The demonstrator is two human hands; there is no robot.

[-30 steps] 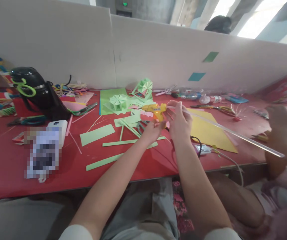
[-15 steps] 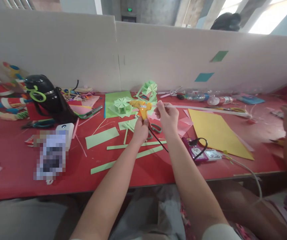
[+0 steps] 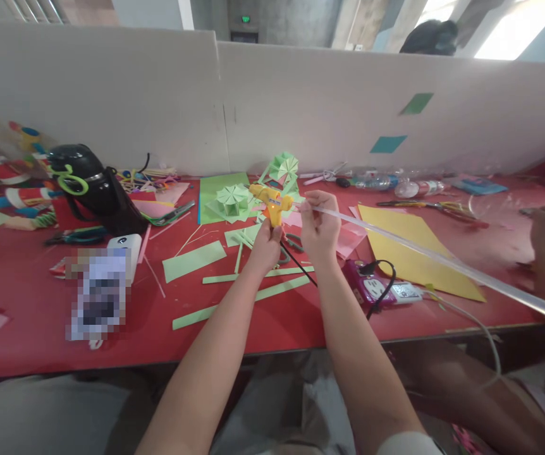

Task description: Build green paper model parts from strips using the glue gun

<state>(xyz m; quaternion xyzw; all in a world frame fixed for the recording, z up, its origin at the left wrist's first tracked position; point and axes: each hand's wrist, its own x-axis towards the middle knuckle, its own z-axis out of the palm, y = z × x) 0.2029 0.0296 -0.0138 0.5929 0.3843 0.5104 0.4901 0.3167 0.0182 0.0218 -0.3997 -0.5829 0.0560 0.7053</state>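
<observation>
A: Where is the yellow glue gun (image 3: 272,199)?
B: Held up over the red tabletop (image 3: 149,322), roughly mid-view, just right of a green folded-paper shape (image 3: 232,200).

A: Which way does it point?
B: Nozzle to the left, tipped slightly upward. Long axis of the body runs left to right, rear end on the right; handle hangs downward. A black cord (image 3: 298,265) trails from the handle down to the right and passes behind the right forearm.

A: And the clear stick (image 3: 419,243)?
B: Long and straight. Left end is at the gun's rear; from there it slants right and down, over the yellow sheet (image 3: 410,253), and runs out of view at the right edge. Cannot tell whether its end sits inside the gun.

A: Grip, left hand (image 3: 266,246)?
B: Fingers closed around the handle, thumb side uppermost.

A: Right hand (image 3: 320,230)?
B: Thumb and fingers pinched on the stick near its left end, just beside the gun's rear; the palm is not packed tight.

A: Underneath?
B: Scissors (image 3: 294,241) with grey handles, partly hidden, between the hands. Green paper strips (image 3: 232,278) lie left of them and nearer the table edge.
</observation>
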